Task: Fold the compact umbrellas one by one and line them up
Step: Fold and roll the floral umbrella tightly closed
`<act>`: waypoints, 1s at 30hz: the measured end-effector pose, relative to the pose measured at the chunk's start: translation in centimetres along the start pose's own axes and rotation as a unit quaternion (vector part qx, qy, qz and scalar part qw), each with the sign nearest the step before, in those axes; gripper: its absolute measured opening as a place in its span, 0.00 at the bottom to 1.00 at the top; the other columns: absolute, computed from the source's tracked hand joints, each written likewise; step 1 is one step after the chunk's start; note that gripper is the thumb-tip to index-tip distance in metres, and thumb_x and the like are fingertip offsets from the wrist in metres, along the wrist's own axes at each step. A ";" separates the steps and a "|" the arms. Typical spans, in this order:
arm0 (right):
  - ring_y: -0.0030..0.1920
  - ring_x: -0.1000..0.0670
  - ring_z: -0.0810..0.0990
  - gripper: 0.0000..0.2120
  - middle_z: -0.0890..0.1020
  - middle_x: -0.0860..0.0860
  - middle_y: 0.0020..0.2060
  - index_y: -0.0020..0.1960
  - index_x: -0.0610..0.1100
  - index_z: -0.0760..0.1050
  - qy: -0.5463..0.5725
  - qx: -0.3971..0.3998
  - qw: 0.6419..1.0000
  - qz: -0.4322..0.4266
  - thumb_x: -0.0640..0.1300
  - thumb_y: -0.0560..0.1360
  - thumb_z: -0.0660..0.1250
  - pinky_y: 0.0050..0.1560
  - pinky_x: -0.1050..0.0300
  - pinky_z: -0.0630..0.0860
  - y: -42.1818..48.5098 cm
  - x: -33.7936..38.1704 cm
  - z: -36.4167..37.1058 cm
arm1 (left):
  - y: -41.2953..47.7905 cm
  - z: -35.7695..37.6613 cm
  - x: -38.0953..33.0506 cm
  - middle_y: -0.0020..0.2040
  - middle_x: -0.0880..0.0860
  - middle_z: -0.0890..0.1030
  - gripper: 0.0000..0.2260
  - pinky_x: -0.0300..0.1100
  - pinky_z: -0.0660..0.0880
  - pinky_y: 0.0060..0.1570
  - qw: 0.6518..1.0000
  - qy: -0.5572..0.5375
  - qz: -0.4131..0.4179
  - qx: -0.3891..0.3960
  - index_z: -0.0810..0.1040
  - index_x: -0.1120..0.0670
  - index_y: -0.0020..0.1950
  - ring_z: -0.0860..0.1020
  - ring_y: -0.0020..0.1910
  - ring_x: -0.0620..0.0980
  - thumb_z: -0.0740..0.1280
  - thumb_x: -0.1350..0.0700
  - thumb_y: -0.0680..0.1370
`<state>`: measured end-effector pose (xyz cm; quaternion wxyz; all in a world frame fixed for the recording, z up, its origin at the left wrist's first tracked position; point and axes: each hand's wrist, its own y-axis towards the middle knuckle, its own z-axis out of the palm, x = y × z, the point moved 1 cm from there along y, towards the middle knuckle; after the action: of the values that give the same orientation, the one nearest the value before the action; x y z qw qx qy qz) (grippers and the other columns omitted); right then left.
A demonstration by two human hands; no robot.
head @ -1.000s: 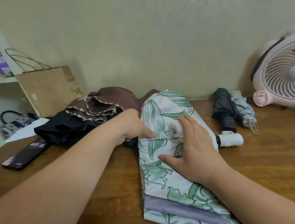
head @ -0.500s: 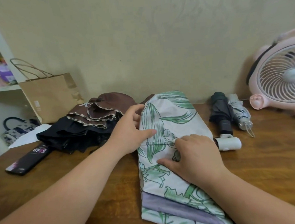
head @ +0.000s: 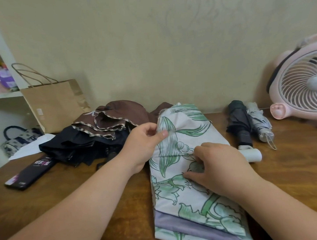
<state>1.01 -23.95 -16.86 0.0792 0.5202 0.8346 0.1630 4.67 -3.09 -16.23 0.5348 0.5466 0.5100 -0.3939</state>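
- Head view: a floral umbrella [head: 184, 196] lies lengthwise on the worktop [head: 84, 195] in front of the person, its canopy spread flat and loose, with the white handle [head: 252, 154] poking out on the right side.
- Left hand [head: 144, 140] pinches the canopy's left edge between thumb and fingers, near the far end.
- Right hand [head: 219, 168] sits on the middle of the cloth with its fingers bent. Whether they nip a pleat or only press down, I cannot tell.
- Step in hand, as I judge it: gathering and straightening the floral panels before rolling them round the shaft.
- Next move likely calls for drawing the pinched edge across while the right hand holds the cloth down, so the pleats stack evenly. Slack fabric could bunch.
- Two folded umbrellas, one dark [head: 238, 121] and one grey [head: 259, 124], lie side by side, touching, at the right rear; the floral one would probably join them.
- A brown umbrella [head: 117, 114] and a black one [head: 73, 143] lie heaped, unfolded, at the left rear.
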 end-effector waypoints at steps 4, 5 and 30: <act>0.41 0.51 0.74 0.22 0.76 0.54 0.37 0.40 0.48 0.71 -0.003 0.095 0.996 0.003 0.67 0.74 0.67 0.42 0.54 0.73 -0.4 0.0 -1.5 | -0.2 -0.1 0.5 0.54 0.62 0.84 0.08 0.69 0.72 0.65 0.995 -0.097 -0.022 -0.025 0.78 0.54 0.52 0.81 0.58 0.67 0.73 0.53 0.77; 0.41 0.51 0.75 0.21 0.77 0.54 0.37 0.41 0.48 0.73 -0.007 0.111 0.994 -0.001 0.67 0.74 0.67 0.42 0.55 0.73 -0.5 0.0 -1.7 | -0.2 -0.1 0.6 0.59 0.66 0.81 0.11 0.71 0.71 0.66 0.993 -0.115 -0.029 -0.028 0.78 0.52 0.51 0.79 0.61 0.70 0.75 0.50 0.74; 0.45 0.62 0.78 0.32 0.80 0.63 0.45 0.60 0.58 0.80 0.112 0.368 0.922 0.052 0.68 0.59 0.80 0.52 0.62 0.78 -2.9 -3.2 -5.4 | -4.0 -0.9 0.6 0.65 0.30 0.76 0.23 0.33 0.68 0.70 0.920 0.310 0.164 0.175 0.85 0.41 0.49 0.72 0.68 0.32 0.72 0.71 0.74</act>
<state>-1.64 -29.08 -12.93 -0.2203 0.5337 0.8110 -0.0942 0.76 -2.50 -17.39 0.3031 0.8022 0.4764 -0.1940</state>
